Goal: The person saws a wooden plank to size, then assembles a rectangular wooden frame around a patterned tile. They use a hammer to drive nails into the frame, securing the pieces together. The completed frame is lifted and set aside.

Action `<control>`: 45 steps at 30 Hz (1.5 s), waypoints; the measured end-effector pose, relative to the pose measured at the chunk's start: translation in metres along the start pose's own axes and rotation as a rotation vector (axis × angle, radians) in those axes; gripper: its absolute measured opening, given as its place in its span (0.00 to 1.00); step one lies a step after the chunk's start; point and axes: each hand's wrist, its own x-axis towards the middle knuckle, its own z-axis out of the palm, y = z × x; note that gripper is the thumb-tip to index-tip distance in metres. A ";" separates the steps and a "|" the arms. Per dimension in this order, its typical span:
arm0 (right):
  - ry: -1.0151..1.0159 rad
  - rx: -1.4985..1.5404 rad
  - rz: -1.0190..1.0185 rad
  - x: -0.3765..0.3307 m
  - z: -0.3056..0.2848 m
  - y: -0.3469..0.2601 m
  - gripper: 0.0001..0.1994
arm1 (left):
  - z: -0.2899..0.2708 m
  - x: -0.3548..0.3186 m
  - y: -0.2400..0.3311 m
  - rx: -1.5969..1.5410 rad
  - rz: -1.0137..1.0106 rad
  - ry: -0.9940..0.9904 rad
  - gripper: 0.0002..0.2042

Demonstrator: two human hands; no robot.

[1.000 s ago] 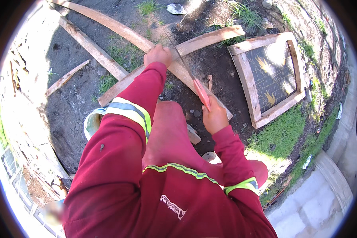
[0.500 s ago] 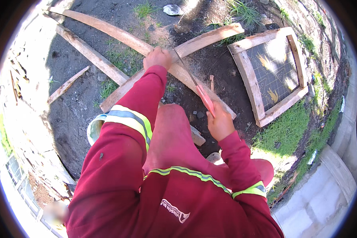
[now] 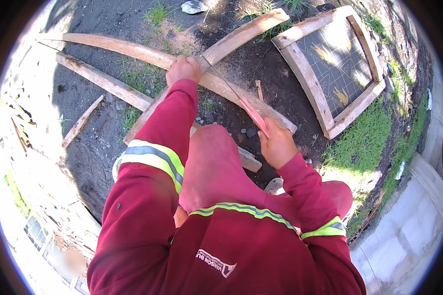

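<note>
Sleeves (image 3: 155, 147) dark red with yellow-green bands, grey stripe down the middle. Saw handle (image 3: 253, 114) pink-red, blade (image 3: 221, 81) grey metal. Planks (image 3: 231, 42) pale tan, weathered. Framed panel (image 3: 337, 61) dark grey grid with yellow marks, light wood frame. Soil (image 3: 98, 142) dark brown-black, grass patch (image 3: 364, 142) bright green.

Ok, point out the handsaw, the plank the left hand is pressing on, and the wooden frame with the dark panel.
handsaw (image 3: 253, 110), head view, on the pink handle end of the blade.
plank (image 3: 231, 46), head view, on its bare upper stretch.
wooden frame (image 3: 307, 73), head view, on its left rail.
</note>
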 end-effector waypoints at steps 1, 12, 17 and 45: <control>-0.046 0.013 0.090 -0.031 -0.019 -0.002 0.16 | 0.001 0.000 -0.001 -0.024 0.013 0.026 0.17; 0.064 0.029 -0.016 0.060 0.029 -0.011 0.12 | -0.004 0.002 0.002 -0.011 -0.004 0.006 0.17; -0.005 0.047 0.094 -0.066 -0.046 -0.011 0.22 | 0.003 0.003 -0.002 0.033 -0.001 -0.001 0.17; -0.053 0.041 0.148 -0.064 -0.050 -0.018 0.20 | -0.004 0.000 0.001 -0.003 -0.019 -0.034 0.17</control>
